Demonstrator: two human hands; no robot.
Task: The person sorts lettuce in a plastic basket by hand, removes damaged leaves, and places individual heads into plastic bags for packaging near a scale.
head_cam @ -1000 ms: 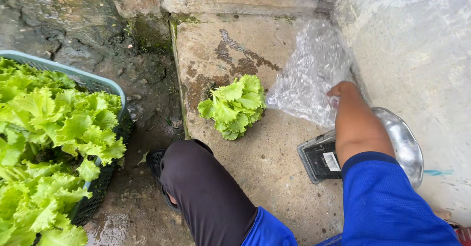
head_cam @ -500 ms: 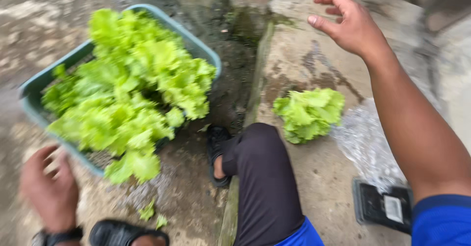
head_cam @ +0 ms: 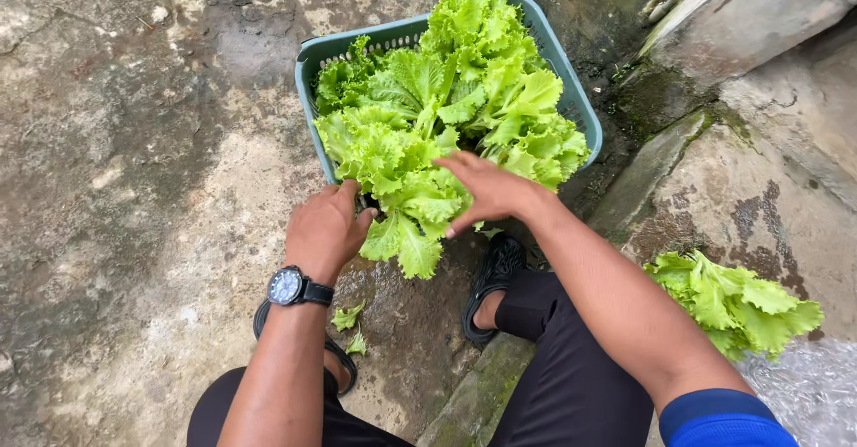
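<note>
Over the near edge of the teal basket point(head_cam: 580, 112), both hands are working into the heaped lettuce point(head_cam: 446, 117). The left hand point(head_cam: 326, 228) is curling loosely around leaves at the near left; the right hand point(head_cam: 486, 188) is lying flat, fingers spread, on top. Lifting a head free would seem to need a firmer grasp. Another lettuce head point(head_cam: 732, 300) is lying on the concrete step point(head_cam: 741, 206), near right.
</note>
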